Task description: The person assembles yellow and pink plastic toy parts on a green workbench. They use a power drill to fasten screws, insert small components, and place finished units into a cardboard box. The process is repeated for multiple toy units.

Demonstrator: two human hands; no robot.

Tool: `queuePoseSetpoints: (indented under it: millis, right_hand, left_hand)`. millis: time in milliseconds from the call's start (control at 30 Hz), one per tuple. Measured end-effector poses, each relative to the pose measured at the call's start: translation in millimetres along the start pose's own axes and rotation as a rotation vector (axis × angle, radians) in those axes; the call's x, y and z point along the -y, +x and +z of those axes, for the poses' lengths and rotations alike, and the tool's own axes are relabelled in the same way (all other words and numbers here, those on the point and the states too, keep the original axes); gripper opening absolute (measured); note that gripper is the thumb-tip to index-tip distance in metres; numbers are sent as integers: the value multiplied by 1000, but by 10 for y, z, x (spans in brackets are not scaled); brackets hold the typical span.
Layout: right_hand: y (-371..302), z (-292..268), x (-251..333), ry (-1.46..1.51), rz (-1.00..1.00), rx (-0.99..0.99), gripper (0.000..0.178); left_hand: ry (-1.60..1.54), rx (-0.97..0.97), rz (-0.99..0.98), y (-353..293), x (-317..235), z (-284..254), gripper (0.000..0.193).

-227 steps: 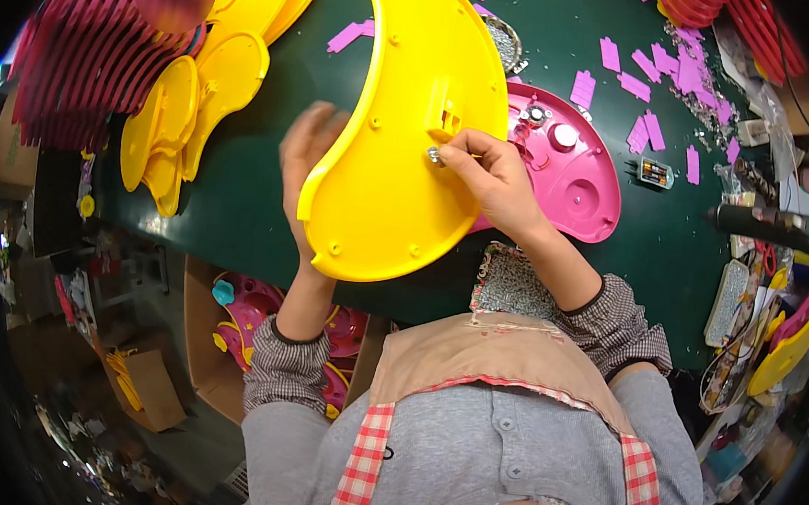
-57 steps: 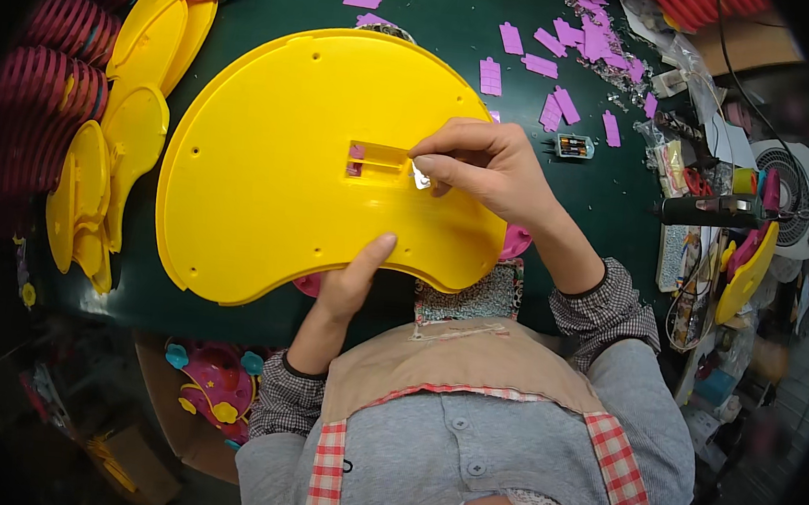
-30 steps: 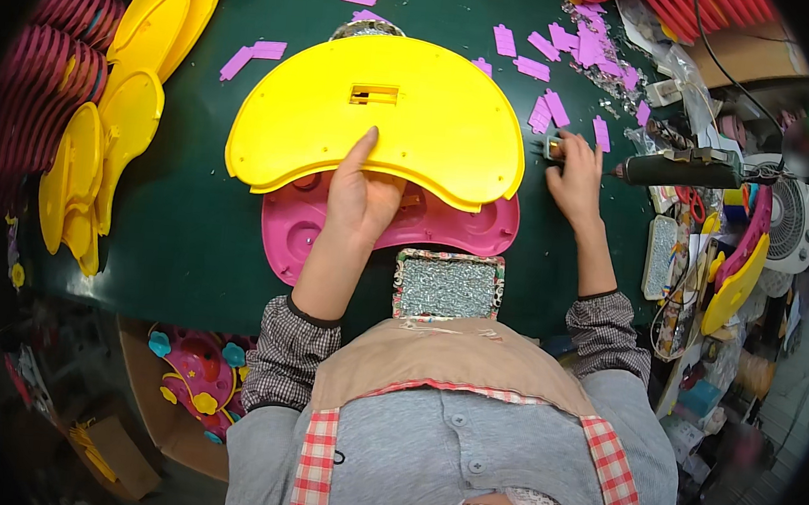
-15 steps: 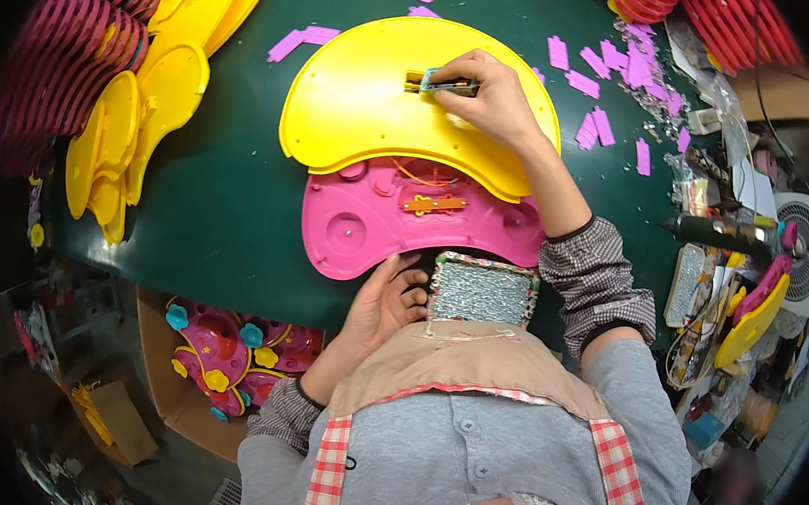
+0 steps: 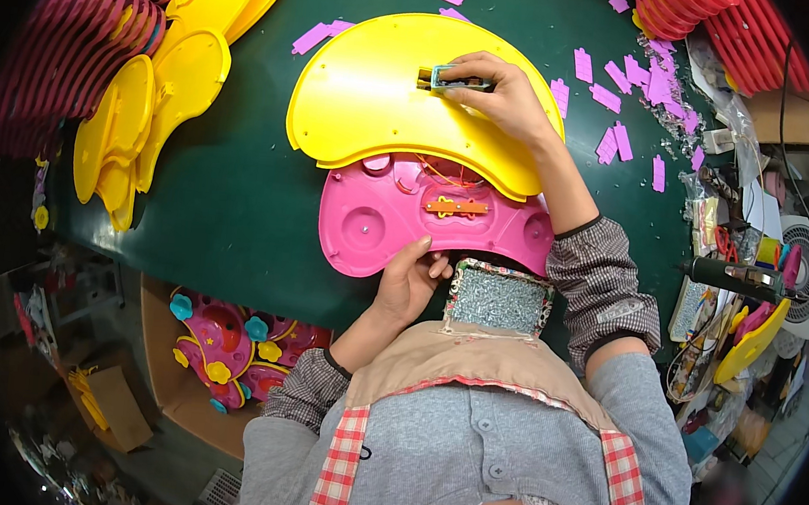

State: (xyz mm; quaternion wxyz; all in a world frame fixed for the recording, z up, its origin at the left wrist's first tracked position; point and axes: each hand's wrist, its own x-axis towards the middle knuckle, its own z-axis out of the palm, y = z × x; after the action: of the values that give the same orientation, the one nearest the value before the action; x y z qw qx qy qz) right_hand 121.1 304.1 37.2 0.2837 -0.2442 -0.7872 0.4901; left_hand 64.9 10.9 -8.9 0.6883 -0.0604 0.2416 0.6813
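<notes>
A curved yellow plastic shell (image 5: 370,96) lies over the far part of a pink plastic shell (image 5: 338,237) on the green table. My right hand (image 5: 500,93) pinches a small flat rectangular part with pale blue edges (image 5: 462,79) at the slot in the yellow shell; my fingers partly hide it. At the pink shell's near edge is my left hand (image 5: 408,287), its thumb on the rim and its other fingers curled below. An orange strip (image 5: 457,207) with small yellow pieces and thin wires sit inside the pink shell.
Against my apron stands a fabric-edged tray (image 5: 454,291) of small shiny metal pieces. Purple plastic tabs (image 5: 606,98) lie scattered right. Yellow shells (image 5: 189,80) and stacked pink shells (image 5: 65,59) fill the left. A carton (image 5: 164,366) of assembled pieces sits below; a power screwdriver (image 5: 734,276) is at right.
My left thumb has come up onto the pink shell's near rim. My right hand still holds the small part at the slot. The whole view has shifted slightly.
</notes>
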Motion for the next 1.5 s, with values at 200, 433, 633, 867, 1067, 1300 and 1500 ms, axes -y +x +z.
queuePoseSetpoints:
  millis: [200,433,633,867,1067,1300,1500]
  right_hand:
    - [32,51,-12,-34,-32,-10,23]
    - [-116,-93,25,-64,-98,-89,26]
    - [-1121,-973,-170,-323,264,-658,23]
    - [-1182,-668,-142,-674,275,-455,54]
    - [-1856,-517,424,-37,285,-541,52]
    - [-2106,-239,220,-174,355,-479,59]
    - [-1814,-462,212,-289,426,-322,58]
  left_hand:
    - [-135,46,-16,21,7,-42,19]
    - [62,-139,-30,-100,-21,109,30]
    - [1137,85,219,-678,-1037,513,42]
    - [1713,-446,729,746,-2115,343,69]
    - [2140,-521,1012,-42,-1258,679,72]
    - [2241,-642,685,-67,-973,237,78]
    - [2315,-537,650,471,-1292,524,74]
